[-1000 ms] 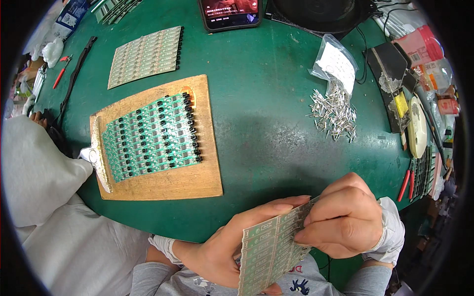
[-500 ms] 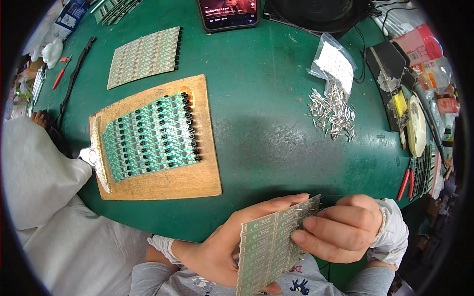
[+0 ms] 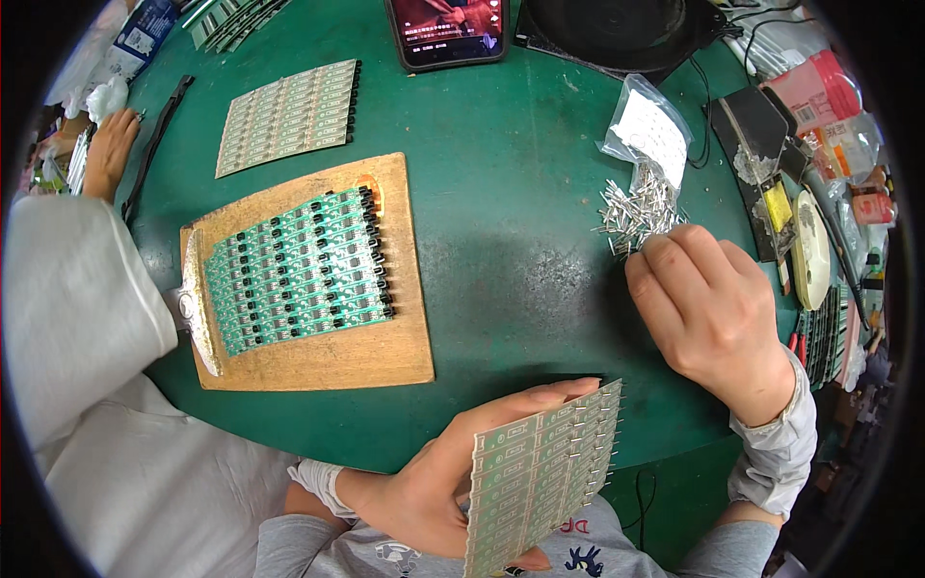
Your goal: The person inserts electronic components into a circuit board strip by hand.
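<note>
- Grips one circuit-board panel (image 3: 525, 482) with the left hand (image 3: 424, 491), fingertips over the upper edge and thumb near the lower.
- Stands that panel up at a slant above the lap, grey-green face toward the camera, upper edge rising rightward; cannot tell its long axis, with the lower left corner cut off.
- Bears rows of slim pins (image 3: 579, 424) toward the panel's right side, pointing rightward, too crowded to count.
- Bends the fingers of the right hand (image 3: 718, 318) down at the near edge of one loose pile of metal pins (image 3: 631, 214); cannot tell about anything pinched between the hidden tips.
- Adjoins, just beyond that pile, one clear bag (image 3: 647, 125) with a white label.
- Lies to the left on the tabletop (image 3: 520, 193): one wooden clipboard (image 3: 318, 366), clip leftward, under one green populated panel (image 3: 299, 270), long axis left to right, black parts along the right edge.
- Lies beyond: one bare-faced panel (image 3: 287, 118), likewise pointing rightward.
- Includes farther out one phone (image 3: 448, 34) and one co-worker's hand (image 3: 113, 149).
</note>
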Available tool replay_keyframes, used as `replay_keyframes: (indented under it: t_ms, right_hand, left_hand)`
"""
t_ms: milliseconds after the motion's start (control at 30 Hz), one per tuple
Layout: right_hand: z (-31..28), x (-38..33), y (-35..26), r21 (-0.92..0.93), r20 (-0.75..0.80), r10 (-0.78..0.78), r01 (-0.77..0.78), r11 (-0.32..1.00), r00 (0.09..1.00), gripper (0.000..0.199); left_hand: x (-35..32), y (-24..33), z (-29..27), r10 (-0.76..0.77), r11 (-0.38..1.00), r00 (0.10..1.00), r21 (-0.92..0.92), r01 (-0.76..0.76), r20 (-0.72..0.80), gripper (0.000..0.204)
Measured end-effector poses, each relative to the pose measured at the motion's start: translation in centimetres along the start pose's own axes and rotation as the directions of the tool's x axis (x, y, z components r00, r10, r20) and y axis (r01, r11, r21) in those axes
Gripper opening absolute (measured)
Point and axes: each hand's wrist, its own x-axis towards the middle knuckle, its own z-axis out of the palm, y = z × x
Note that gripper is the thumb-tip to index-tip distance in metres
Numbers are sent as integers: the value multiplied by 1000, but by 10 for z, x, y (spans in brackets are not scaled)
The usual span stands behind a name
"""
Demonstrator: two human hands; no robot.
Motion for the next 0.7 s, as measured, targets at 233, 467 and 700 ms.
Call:
replay_keyframes:
  t_ms: [233, 467, 700]
  right_hand:
    - [4, 4, 3, 50, -71, 26, -22, 998, 997, 21]
    - [3, 4, 0, 28, 15, 37, -37, 999, 999, 21]
    - [-1, 3, 0, 103, -23, 125, -122, 987, 992, 24]
  left_hand:
    - [-4, -2, -7, -45, 999, 999, 6, 45, 1, 110]
    - [-1, -2, -9, -4, 997, 999, 82, 0, 49, 110]
    - [0, 3, -10, -36, 996, 999, 86, 33, 38, 110]
